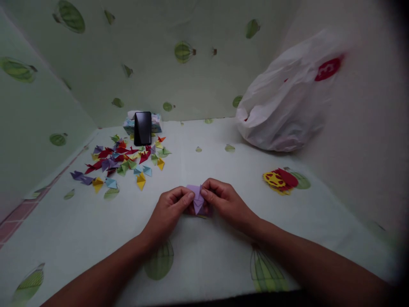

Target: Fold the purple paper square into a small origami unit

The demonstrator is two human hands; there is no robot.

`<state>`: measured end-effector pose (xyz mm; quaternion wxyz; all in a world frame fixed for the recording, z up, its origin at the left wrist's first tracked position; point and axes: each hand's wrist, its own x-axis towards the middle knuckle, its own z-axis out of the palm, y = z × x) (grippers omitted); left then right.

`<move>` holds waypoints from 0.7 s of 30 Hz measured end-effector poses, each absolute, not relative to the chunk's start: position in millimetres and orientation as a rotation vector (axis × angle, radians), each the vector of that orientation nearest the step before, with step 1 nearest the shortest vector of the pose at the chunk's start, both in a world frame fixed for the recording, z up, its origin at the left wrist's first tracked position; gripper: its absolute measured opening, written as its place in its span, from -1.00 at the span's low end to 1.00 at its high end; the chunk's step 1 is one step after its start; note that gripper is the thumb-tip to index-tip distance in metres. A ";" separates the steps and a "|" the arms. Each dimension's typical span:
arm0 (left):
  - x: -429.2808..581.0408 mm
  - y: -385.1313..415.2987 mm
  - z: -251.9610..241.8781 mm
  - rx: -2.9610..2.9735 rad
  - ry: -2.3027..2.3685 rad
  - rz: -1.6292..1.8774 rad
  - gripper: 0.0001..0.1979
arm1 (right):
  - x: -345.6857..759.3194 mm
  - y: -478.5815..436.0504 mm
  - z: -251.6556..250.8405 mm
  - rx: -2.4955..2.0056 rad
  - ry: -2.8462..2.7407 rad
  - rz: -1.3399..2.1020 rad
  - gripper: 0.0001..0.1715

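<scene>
A small folded piece of purple origami paper (198,200) is held between my two hands, a little above the middle of the table. My left hand (175,207) pinches its left side between thumb and fingers. On the other side, the thumb and fingers of my right hand (222,198) grip the paper's right edge. The paper has a pointed lower tip and layered creases. Beneath it, partly hidden by my fingers, more purple paper and a sliver of yellow show on the table.
Several folded paper birds (123,164) in many colours lie scattered at the left. Behind them a black phone (142,128) leans on a tissue box (156,123). A white plastic bag (284,102) stands at the back right, with red and yellow cut-out pieces (277,181) in front.
</scene>
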<state>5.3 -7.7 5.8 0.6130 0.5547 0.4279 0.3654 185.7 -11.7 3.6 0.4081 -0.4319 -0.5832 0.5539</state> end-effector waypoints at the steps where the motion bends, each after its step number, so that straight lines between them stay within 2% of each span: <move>1: 5.2 -7.4 6.0 1.297 0.997 0.835 -0.72 | 185.5 -11.9 3.6 -1.086 -1.451 1.422 -0.76; 10: 6.8 -7.6 9.1 1.325 1.044 0.793 -0.75 | 181.6 -14.4 3.1 -1.074 -1.414 1.431 -0.76; 14: 6.5 -7.2 8.4 1.349 1.148 0.888 -0.76 | 180.6 -15.0 2.8 -1.031 -1.393 1.527 -0.76; 21: 5.6 -7.8 9.2 1.304 1.047 0.839 -0.74 | 181.8 -14.8 3.1 -1.063 -1.392 1.503 -0.76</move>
